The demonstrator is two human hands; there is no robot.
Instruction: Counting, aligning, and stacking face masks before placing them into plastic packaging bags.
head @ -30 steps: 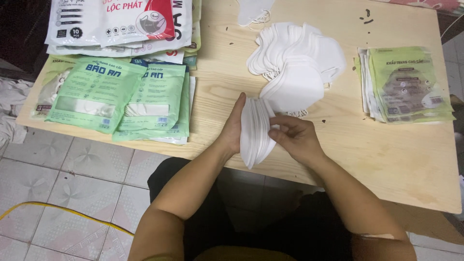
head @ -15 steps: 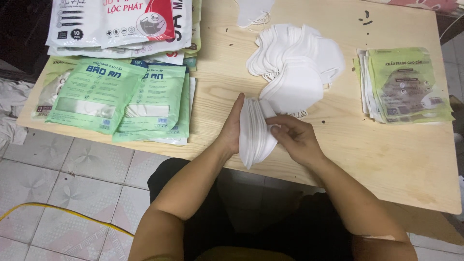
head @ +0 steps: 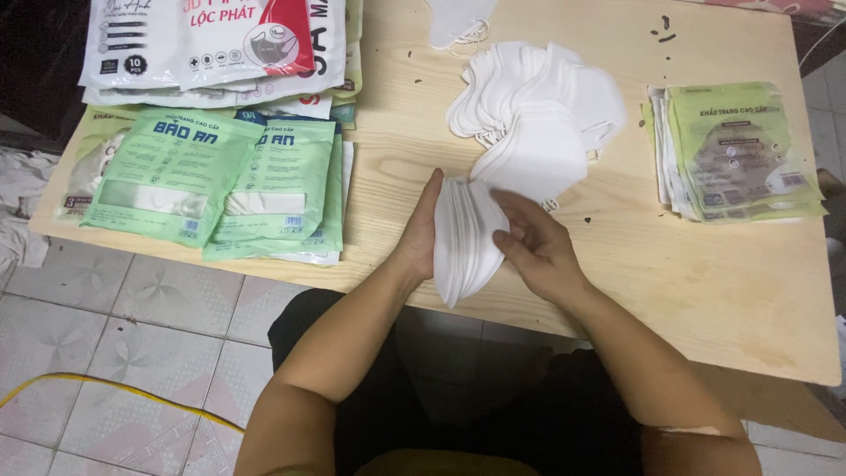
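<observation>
Counts: one table [head: 723, 291]. Two hands: left hand [head: 421, 236], right hand [head: 536, 249]. One held stack of white masks [head: 465, 240]. One loose mask pile [head: 536, 110]. Two green packets [head: 167, 172] on top at left; exact mask number cannot be counted.

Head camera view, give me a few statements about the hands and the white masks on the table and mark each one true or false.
1. Both hands hold a stack of white masks between them. True: the left hand presses one side, the right hand the other.
2. The held stack lies flat on the table. False: it stands on edge at the near rim of the wooden table.
3. A loose pile of white masks lies beyond the hands. True.
4. The green packets lie to the person's right. False: they lie to the left; a smaller stack of pale green packets lies to the right.
5. The table stands on carpet. False: on a tiled floor.
</observation>
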